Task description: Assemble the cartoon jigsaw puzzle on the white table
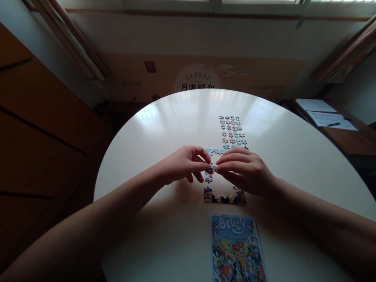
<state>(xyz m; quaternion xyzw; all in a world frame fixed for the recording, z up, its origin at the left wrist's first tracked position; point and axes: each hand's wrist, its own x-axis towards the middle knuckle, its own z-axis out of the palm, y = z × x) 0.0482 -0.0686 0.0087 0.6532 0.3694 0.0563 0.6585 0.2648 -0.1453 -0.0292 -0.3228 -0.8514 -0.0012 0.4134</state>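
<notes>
A partly joined jigsaw puzzle frame (pixel 225 199) lies on the white table, its middle showing bare tabletop. Above its left side, my left hand (pixel 190 163) pinches a small jigsaw piece (pixel 210 169) between thumb and index finger, the other fingers curled loosely below. My right hand (pixel 246 168) comes in from the right, fingertips together at the right end of that same piece, covering the frame's right side. Beyond the hands, loose jigsaw pieces (pixel 231 129) lie in rows. Nearer to me is a colourful picture sheet (pixel 236 246) headed "BLUEY".
The round white table (pixel 132 145) fills the middle of the view. To the right, papers (pixel 331 119) and a pen (pixel 333 124) rest on a brown surface. A wooden cabinet (pixel 44 129) stands at the left, and a printed banner (pixel 198 76) hangs behind the table.
</notes>
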